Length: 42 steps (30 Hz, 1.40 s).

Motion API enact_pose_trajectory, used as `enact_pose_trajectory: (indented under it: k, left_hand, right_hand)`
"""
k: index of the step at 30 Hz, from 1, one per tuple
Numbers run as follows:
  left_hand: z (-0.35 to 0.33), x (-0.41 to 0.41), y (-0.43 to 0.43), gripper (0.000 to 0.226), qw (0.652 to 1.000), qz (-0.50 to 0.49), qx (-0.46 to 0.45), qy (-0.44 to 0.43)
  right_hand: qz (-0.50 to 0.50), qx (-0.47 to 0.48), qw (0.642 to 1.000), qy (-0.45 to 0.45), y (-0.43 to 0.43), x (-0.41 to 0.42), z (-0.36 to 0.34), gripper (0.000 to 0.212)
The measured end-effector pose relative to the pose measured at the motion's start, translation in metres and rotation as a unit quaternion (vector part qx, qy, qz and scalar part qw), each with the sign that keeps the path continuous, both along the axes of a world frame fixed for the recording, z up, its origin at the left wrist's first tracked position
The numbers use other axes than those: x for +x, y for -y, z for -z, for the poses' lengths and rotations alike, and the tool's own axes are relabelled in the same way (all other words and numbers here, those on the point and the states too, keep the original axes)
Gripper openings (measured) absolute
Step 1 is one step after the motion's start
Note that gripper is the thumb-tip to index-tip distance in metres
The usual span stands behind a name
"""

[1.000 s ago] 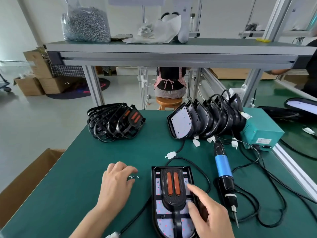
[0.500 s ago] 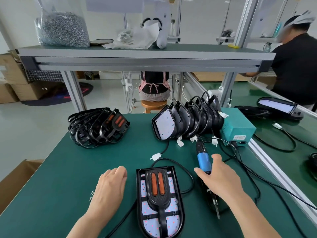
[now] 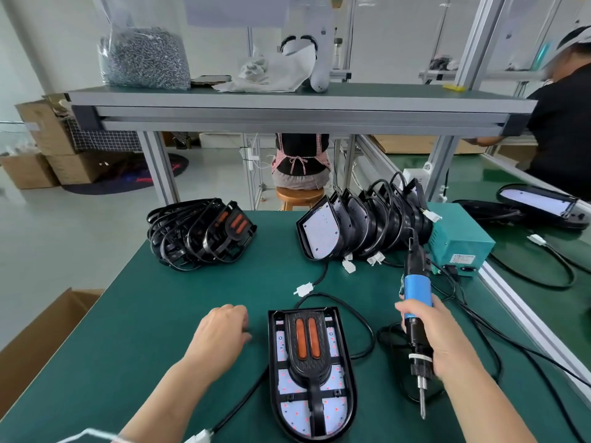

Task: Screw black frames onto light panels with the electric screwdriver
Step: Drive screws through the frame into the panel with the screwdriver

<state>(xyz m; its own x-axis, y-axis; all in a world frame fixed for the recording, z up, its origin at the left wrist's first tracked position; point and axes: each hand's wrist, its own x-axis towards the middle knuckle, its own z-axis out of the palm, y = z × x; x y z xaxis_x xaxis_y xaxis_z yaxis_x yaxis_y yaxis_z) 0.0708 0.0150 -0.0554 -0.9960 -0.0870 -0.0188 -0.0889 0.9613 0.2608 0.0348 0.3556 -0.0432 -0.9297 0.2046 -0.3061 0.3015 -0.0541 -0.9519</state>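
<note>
Inside a small electronics assembly workshop: a green-matted workbench framed in aluminium profile, its overhead shelf carrying a bulging bag of screws. Parts wait in batches, a pile of black frames and a line of light panels with trailing connector leads, near a corded electric screwdriver and a teal power box. A second worker is at the neighbouring bench, a third worker sits on a wooden stool beyond, and cardboard cartons are stacked at left.
</note>
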Motion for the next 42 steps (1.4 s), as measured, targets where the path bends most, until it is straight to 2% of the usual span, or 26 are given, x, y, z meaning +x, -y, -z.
enact_pose_trajectory:
  k: [3,5,7,10,12,14,17,22,25,29,33,38,40,42]
  left_hand:
    - [0.002,-0.004,-0.002,0.02,0.998,0.002,-0.056,0.024]
    - [0.005,-0.002,-0.003,0.017,0.997,0.009,-0.073,0.01]
    - [0.01,0.003,-0.004,0.006,0.999,0.011,-0.031,-0.024]
    - [0.012,0.016,0.001,0.013,0.986,-0.039,0.104,-0.126]
    - [0.009,0.023,0.012,0.018,0.971,-0.082,0.159,-0.16]
    - [0.008,0.026,0.021,0.02,0.971,-0.09,0.169,-0.145]
    - [0.006,0.029,0.024,0.017,0.978,-0.068,0.165,-0.109]
    - [0.008,0.023,0.014,0.015,0.991,0.034,0.12,-0.049]
    - [0.01,0.018,0.01,0.007,0.993,0.02,0.107,-0.046]
    - [0.009,0.016,0.009,0.011,0.995,0.003,0.097,-0.035]
    - [0.007,0.013,0.005,0.014,0.998,-0.001,0.062,-0.022]
    - [0.005,0.009,-0.004,0.027,0.999,-0.029,-0.012,0.011]
    - [0.003,0.014,-0.008,0.024,0.999,-0.04,-0.01,-0.01]
    - [-0.003,0.022,-0.011,0.018,0.992,-0.053,0.067,-0.089]
  right_hand:
    - [-0.039,-0.18,0.983,-0.015,0.002,0.012,-0.011,0.041]
    - [-0.071,-0.245,0.967,-0.02,0.004,0.018,-0.018,0.049]
    - [-0.076,-0.286,0.955,-0.027,0.008,0.023,-0.022,0.05]
    - [-0.061,-0.323,0.943,-0.045,0.015,0.027,-0.026,0.049]
    - [-0.043,-0.327,0.942,-0.06,0.017,0.03,-0.028,0.046]
    - [-0.022,-0.313,0.947,-0.073,0.019,0.032,-0.028,0.043]
    - [0.001,-0.29,0.954,-0.069,0.024,0.034,-0.031,0.047]
    - [0.026,-0.288,0.954,-0.08,0.033,0.037,-0.037,0.047]
    - [0.025,-0.283,0.954,-0.094,0.035,0.04,-0.04,0.047]
    - [0.019,-0.269,0.955,-0.122,0.035,0.044,-0.045,0.051]
    - [0.033,-0.258,0.954,-0.152,0.037,0.046,-0.05,0.034]
    - [0.054,-0.246,0.948,-0.197,0.043,0.044,-0.055,0.019]
    - [0.067,-0.237,0.945,-0.213,0.046,0.043,-0.057,0.017]
    - [0.084,-0.224,0.943,-0.231,0.049,0.04,-0.061,0.017]
